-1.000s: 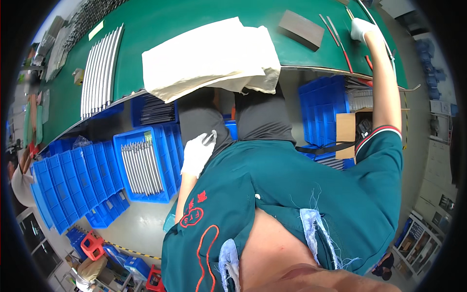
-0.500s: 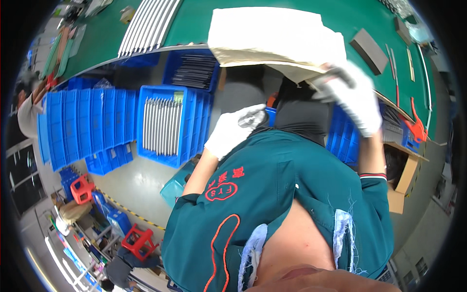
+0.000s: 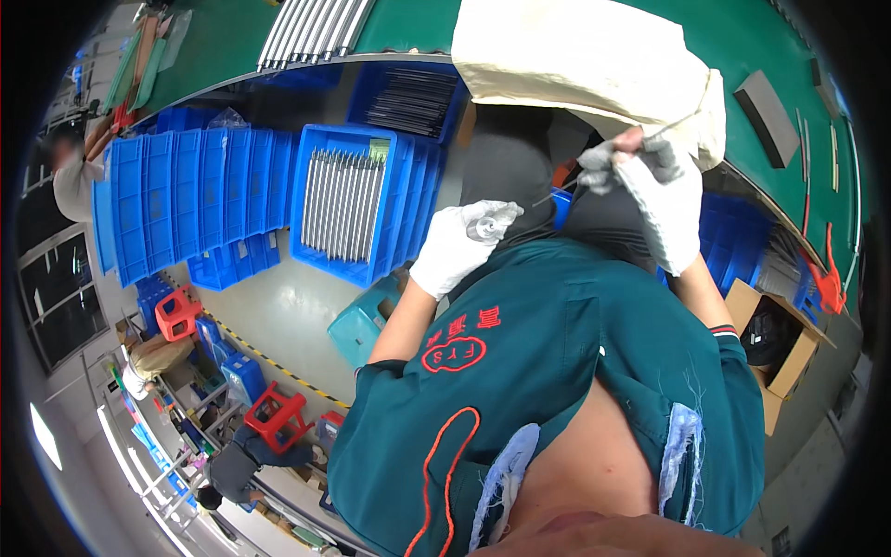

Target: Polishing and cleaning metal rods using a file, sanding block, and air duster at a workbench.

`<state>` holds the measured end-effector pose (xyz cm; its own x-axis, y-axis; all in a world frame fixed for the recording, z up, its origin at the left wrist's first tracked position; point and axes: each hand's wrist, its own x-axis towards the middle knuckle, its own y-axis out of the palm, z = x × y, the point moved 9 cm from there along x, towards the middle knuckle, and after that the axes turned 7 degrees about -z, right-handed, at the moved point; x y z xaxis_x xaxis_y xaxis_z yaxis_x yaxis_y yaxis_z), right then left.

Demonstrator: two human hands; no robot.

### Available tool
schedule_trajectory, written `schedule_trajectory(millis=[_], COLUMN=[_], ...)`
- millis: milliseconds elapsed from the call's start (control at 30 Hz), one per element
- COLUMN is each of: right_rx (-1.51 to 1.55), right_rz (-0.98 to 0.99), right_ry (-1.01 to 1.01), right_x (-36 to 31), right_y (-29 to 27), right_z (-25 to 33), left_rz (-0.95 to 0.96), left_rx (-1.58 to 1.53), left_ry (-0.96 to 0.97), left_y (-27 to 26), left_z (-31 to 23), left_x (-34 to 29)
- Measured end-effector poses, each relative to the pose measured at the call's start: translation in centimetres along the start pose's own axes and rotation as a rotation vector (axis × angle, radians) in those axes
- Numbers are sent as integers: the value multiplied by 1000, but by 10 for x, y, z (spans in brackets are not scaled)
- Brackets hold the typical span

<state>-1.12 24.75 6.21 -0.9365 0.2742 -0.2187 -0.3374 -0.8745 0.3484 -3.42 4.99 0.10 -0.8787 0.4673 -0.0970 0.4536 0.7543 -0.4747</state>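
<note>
My left hand (image 3: 461, 249), in a white glove, is closed around a short silvery round piece (image 3: 483, 229) seen end-on, low over my lap. Its exact kind cannot be made out. My right hand (image 3: 661, 200), also gloved, is raised before the bench edge with its fingers pinched on a thin metal rod (image 3: 549, 196). One end of the rod points down-left toward the round piece, apart from it. A bare fingertip shows out of the right glove. Just beyond, a cream cloth (image 3: 575, 51) lies over the bench edge.
The green bench (image 3: 408, 26) carries silver tubes (image 3: 316, 32), a grey block (image 3: 767, 116) and red-handled pliers (image 3: 826, 278). At left stand blue crates (image 3: 200, 200), one holding silver rods (image 3: 342, 206). An open cardboard box (image 3: 789, 353) is at right. Other people are in the background.
My right hand has come down and left off the cloth, and the thin rod now shows in its fingers. My left hand keeps the round piece. The whole view has shifted.
</note>
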Motion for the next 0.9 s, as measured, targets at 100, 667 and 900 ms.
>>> schedule_trajectory(millis=[100,667,900], right_rx=[59,-243,-569], right_rz=[152,500,672], right_ry=[-129,-342,-701], right_x=[-8,-7,-27], right_y=[15,45,58], right_z=[5,1,24], left_rz=[31,32,87], left_rx=[49,211,124], left_ry=[-138,132,0], left_y=[-1,7,15], left_z=[21,-9,-3], left_x=[-1,14,14])
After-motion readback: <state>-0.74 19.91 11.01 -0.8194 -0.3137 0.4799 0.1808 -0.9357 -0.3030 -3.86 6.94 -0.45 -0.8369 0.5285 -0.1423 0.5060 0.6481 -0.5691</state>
